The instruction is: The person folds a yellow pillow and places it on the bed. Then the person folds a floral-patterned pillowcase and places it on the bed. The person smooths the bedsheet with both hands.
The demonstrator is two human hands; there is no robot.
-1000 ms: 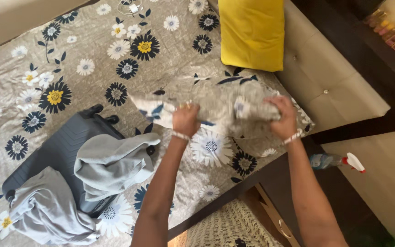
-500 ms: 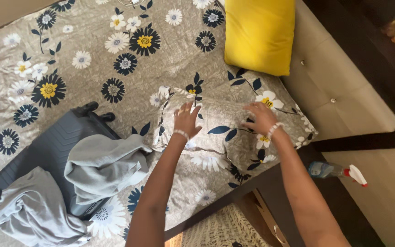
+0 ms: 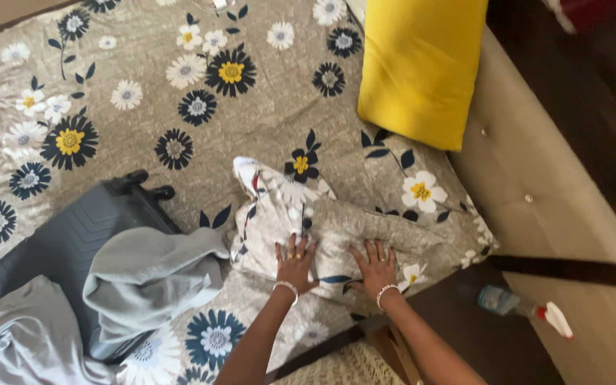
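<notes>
Left hand (image 3: 296, 260) lay flat, fingers spread wide, on flowered pillow (image 3: 336, 228). Right hand (image 3: 376, 265) lay flat too, fingers spread, on same pillow, just beside left hand. Neither hand gripped anything. Pillow sat near bed edge on flowered bedsheet (image 3: 144, 93). Yellow pillow (image 3: 422, 68) leaned against tufted headboard (image 3: 536, 178). Grey suitcase (image 3: 65, 246) lay under grey cloth (image 3: 147, 274).

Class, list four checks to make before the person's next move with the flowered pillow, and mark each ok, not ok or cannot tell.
1. Left hand flat on the pillow: ok.
2. Right hand flat on it too: ok.
3. Pillow lying smooth: not ok, one end is bunched up.
4. Pillow apart from the yellow cushion: ok.
5. Grey cloth off the pillow: cannot tell, edges meet.
</notes>
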